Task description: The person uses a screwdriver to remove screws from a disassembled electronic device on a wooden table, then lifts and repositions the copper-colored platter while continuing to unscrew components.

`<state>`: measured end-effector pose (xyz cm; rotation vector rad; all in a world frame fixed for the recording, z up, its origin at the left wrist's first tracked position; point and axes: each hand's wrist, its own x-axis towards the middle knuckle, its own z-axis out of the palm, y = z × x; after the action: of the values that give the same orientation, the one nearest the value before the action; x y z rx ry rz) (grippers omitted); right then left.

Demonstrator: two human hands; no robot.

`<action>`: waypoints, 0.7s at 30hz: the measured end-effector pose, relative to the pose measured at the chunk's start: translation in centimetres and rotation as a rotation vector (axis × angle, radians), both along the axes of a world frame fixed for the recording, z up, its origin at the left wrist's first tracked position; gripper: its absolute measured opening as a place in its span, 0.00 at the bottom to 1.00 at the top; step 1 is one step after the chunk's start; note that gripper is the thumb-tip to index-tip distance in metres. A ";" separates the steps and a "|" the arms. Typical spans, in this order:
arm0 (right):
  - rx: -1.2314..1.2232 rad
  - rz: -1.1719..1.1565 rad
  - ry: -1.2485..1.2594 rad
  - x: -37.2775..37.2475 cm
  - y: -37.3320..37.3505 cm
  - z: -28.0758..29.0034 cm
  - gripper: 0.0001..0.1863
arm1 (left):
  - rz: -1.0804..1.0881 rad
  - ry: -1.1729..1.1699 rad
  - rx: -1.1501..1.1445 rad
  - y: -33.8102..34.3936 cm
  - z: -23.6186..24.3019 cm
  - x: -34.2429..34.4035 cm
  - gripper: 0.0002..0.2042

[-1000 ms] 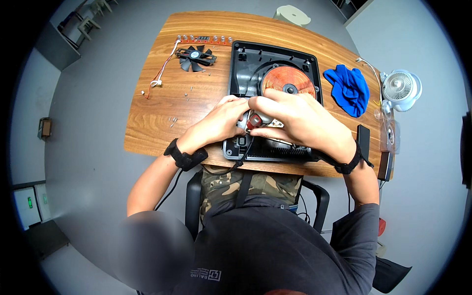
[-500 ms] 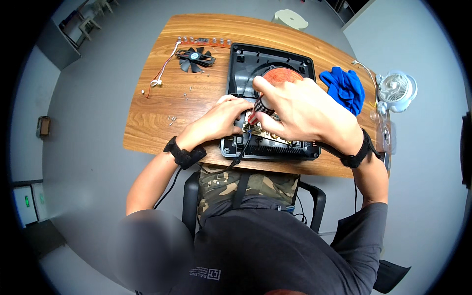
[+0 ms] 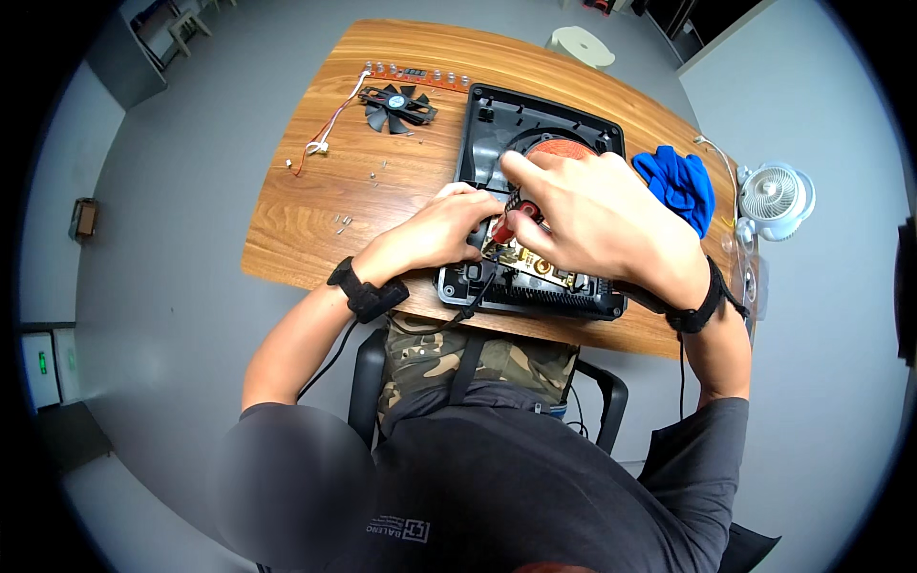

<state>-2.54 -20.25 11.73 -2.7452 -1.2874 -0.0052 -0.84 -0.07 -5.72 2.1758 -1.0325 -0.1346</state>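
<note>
Gripping the red tool [image 3: 502, 231] within its curl — right hand [image 3: 597, 215], above circuit board [image 3: 543, 265].

Our view of the copper coil [image 3: 562, 148] is mostly blocked by the right hand [image 3: 602, 215], which also covers part of the circuit board [image 3: 543, 267]. We cannot see the tip of the red tool [image 3: 503, 232], perhaps a screwdriver, nor tell what the left hand [image 3: 444, 227] touches. The metal bits [image 3: 344, 224] are too small for us to identify; a blurred patch [image 3: 291, 487] hides part of the shirt [image 3: 535, 477].
</note>
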 end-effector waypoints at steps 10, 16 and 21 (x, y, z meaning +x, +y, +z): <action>-0.065 -0.066 -0.018 0.2 0.5 -0.4 0.21 | -0.013 -0.037 -0.018 0.0 -0.2 0.0 0.30; 0.000 0.064 0.098 0.6 -0.2 -0.1 0.16 | -0.012 -0.037 0.030 0.1 0.2 0.1 0.30; -0.054 -0.016 0.099 0.4 0.2 -0.8 0.17 | -0.037 -0.038 -0.003 -0.2 -0.3 0.3 0.34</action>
<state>-2.16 -20.03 10.94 -2.7618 -1.2577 0.1646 -0.54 -0.25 -6.07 2.1649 -1.0944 -0.1091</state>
